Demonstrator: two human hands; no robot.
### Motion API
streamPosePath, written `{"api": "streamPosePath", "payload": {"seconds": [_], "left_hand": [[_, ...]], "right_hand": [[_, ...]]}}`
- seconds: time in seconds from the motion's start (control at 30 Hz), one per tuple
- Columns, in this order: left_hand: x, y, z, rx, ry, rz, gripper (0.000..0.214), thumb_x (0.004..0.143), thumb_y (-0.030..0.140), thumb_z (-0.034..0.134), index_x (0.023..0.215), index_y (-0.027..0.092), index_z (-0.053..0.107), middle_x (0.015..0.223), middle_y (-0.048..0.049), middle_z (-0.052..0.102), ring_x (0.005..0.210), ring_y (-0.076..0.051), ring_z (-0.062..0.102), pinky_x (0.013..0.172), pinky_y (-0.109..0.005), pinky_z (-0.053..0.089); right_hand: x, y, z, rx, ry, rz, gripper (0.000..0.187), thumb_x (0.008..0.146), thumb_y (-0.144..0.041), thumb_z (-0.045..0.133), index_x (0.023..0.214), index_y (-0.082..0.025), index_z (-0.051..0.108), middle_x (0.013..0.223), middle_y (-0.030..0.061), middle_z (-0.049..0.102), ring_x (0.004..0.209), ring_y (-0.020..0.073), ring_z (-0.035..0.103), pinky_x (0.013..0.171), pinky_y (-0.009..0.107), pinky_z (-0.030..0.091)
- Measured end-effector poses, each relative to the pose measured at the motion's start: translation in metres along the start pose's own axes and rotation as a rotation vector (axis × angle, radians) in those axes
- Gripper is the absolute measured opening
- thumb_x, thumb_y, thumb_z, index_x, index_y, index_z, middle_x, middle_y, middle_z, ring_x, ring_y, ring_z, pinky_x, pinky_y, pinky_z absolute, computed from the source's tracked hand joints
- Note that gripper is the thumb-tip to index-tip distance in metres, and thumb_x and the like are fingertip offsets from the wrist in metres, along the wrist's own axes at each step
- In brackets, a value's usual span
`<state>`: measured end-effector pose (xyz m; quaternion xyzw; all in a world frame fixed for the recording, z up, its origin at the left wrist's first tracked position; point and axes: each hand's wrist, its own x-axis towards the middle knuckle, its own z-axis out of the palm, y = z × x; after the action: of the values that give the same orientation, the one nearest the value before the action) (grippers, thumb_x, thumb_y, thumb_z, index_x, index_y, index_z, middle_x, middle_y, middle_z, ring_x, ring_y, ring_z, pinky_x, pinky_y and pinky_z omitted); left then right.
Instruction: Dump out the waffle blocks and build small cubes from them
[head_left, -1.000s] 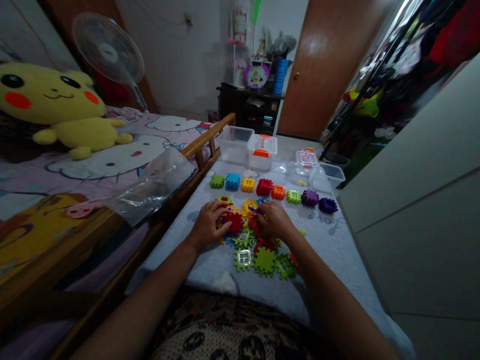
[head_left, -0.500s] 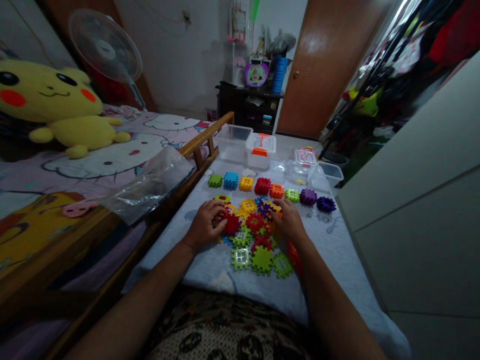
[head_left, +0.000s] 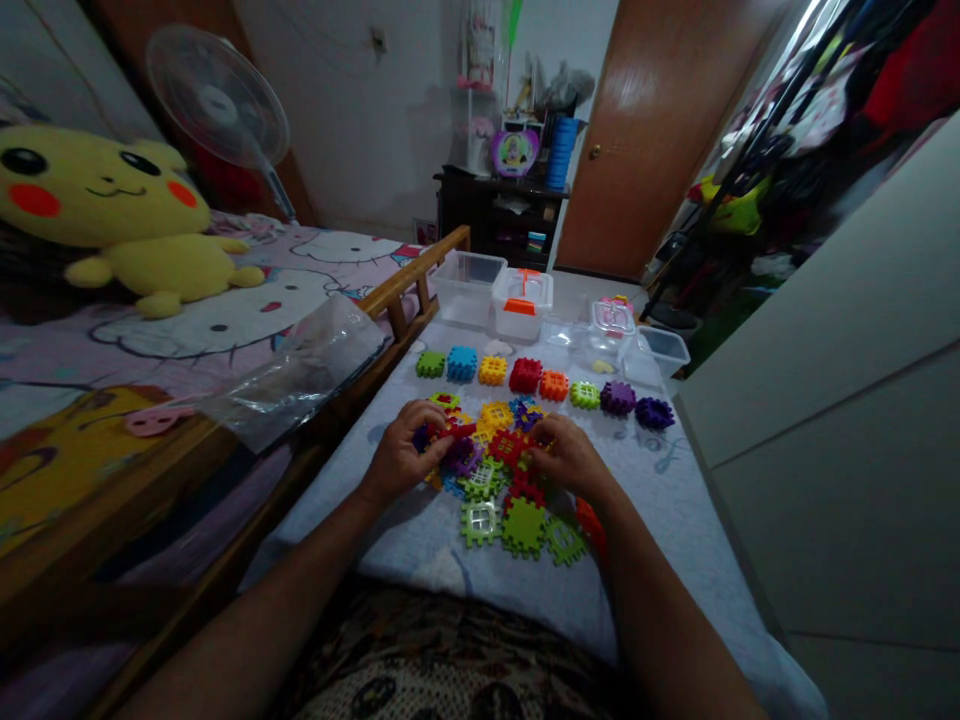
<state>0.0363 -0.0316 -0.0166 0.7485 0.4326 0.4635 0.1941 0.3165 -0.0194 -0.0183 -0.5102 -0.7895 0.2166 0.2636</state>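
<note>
A heap of flat, toothed plastic tiles (head_left: 501,478) in red, yellow, green, blue and purple lies on the grey cloth-covered table (head_left: 675,500). My left hand (head_left: 401,452) rests on the heap's left side, fingers curled round a red tile (head_left: 459,428) tipped up off the pile. At the heap's right side my right hand (head_left: 571,455) lies with fingers bent onto the tiles; what they grip is hidden. Behind the heap, a row of assembled tile cubes (head_left: 537,381) runs from green at the left to purple at the right.
Clear plastic boxes (head_left: 471,284), one with an orange latch (head_left: 522,301), stand behind the cubes. A wooden bed rail (head_left: 409,285) borders the table's left, with a clear plastic bag (head_left: 304,370) and a yellow plush toy (head_left: 112,225) on the bed. A white cupboard (head_left: 840,420) flanks the right.
My right hand drew back from the heap's far right towards its middle. My left hand closed on a red tile and tipped it up from the pile.
</note>
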Motion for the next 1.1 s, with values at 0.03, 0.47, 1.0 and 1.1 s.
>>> {"api": "streamPosePath", "payload": {"seconds": [0.03, 0.47, 1.0, 1.1], "left_hand": [[0.003, 0.005, 0.002, -0.005, 0.006, -0.001, 0.006, 0.086, 0.027, 0.061, 0.084, 0.023, 0.057, 0.096, -0.0047, 0.061, 0.099, -0.022, 0.059, 0.094, -0.040, 0.049], [0.029, 0.025, 0.061, 0.211, -0.395, 0.121, 0.023, 0.076, 0.003, 0.051, 0.087, 0.022, 0.058, 0.100, -0.0063, 0.058, 0.095, -0.022, 0.058, 0.084, -0.036, 0.051], [0.022, -0.029, 0.012, 0.424, 0.007, -0.054, 0.020, 0.088, 0.036, 0.057, 0.096, 0.021, 0.067, 0.115, -0.0100, 0.063, 0.111, -0.029, 0.057, 0.101, -0.049, 0.043], [0.019, -0.050, 0.004, 0.404, 0.118, -0.143, 0.025, 0.090, 0.041, 0.053, 0.094, 0.021, 0.066, 0.116, -0.0102, 0.062, 0.113, -0.028, 0.057, 0.104, -0.046, 0.043]], "right_hand": [[0.000, 0.003, -0.001, 0.059, 0.025, 0.042, 0.005, 0.075, -0.018, 0.062, 0.080, -0.019, 0.062, 0.076, 0.0005, 0.059, 0.071, 0.0157, 0.054, 0.068, 0.028, 0.042], [-0.004, 0.036, -0.013, 0.369, 0.258, 0.292, 0.023, 0.074, -0.037, 0.058, 0.086, -0.018, 0.064, 0.055, -0.0066, 0.045, 0.050, 0.0109, 0.041, 0.050, 0.024, 0.032], [-0.014, 0.037, -0.017, -0.070, -0.013, 0.002, 0.054, 0.076, -0.025, 0.070, 0.128, -0.022, 0.056, 0.120, 0.0091, 0.055, 0.114, 0.0237, 0.054, 0.102, 0.041, 0.043], [-0.016, 0.039, -0.018, -0.092, -0.066, -0.009, 0.057, 0.074, -0.019, 0.069, 0.130, -0.024, 0.056, 0.122, 0.0088, 0.053, 0.117, 0.0240, 0.052, 0.105, 0.043, 0.041]]}}
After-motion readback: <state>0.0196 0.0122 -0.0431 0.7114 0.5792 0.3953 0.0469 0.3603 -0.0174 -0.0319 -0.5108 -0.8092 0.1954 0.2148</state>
